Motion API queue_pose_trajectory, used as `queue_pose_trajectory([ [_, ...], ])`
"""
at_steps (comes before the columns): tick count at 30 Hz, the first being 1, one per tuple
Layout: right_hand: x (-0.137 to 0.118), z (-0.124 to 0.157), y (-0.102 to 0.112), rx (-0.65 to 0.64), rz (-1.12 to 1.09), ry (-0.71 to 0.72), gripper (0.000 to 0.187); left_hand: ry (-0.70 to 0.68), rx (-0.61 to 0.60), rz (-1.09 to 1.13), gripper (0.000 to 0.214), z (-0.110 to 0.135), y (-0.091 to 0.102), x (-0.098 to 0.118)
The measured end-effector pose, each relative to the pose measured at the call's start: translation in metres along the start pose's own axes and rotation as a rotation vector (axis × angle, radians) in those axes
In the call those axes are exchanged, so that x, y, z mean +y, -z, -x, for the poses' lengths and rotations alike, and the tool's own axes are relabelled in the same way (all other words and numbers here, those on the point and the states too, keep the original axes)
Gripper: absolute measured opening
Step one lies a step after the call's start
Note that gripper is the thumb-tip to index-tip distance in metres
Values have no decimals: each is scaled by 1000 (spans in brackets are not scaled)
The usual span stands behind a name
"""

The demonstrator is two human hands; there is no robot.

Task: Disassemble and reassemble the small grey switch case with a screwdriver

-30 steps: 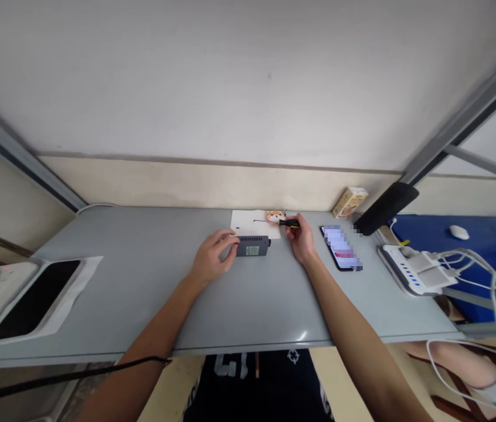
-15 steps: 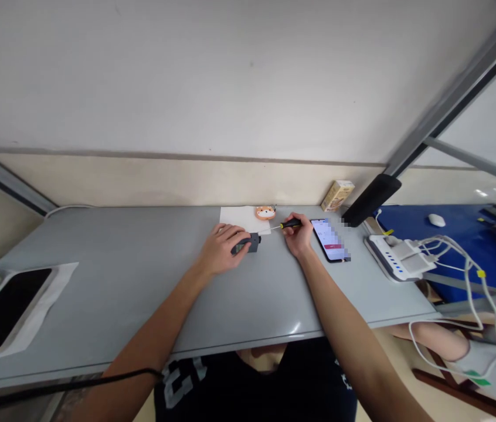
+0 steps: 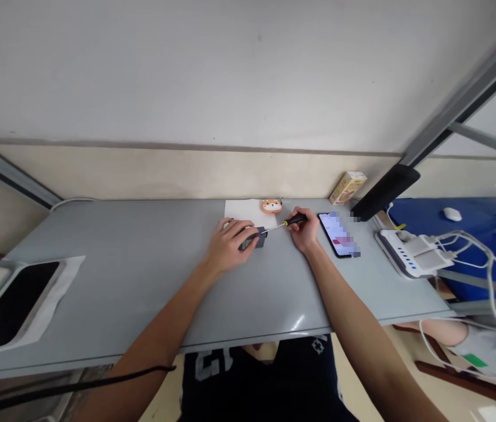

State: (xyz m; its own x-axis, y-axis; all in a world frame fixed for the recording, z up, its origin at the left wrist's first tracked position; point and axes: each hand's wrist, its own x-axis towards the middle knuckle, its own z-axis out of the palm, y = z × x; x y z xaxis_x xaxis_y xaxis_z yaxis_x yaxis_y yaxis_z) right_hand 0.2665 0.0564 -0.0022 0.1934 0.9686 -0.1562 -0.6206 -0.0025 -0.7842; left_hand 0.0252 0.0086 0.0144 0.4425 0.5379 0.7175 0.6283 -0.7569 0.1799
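Observation:
My left hand is closed over a small dark grey box-like device, holding it on the grey desk; the fingers hide much of it. In my right hand is a screwdriver with a black and yellow handle. Its thin metal shaft points left, and the tip meets the device's right upper end, though whether it sits in a screw is too small to tell. Just behind them lie a sheet of white paper and an orange-and-white animal-face case.
Right of my right hand lies a lit phone. Behind it stand a small carton and a black padded post. A white power strip with cables sits at the desk's right end. A black tablet lies left. Another person's arm shows at right.
The screwdriver tip now touches the device's end, where before it rested just above and behind it. The whole view has shifted slightly, moving most things rightward in the picture.

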Motion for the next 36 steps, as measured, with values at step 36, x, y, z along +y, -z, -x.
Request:
queue_pose_trajectory([
  [36,18,14,-12,-564,722,302,51,-41,-192,216,48,3,-2,10],
])
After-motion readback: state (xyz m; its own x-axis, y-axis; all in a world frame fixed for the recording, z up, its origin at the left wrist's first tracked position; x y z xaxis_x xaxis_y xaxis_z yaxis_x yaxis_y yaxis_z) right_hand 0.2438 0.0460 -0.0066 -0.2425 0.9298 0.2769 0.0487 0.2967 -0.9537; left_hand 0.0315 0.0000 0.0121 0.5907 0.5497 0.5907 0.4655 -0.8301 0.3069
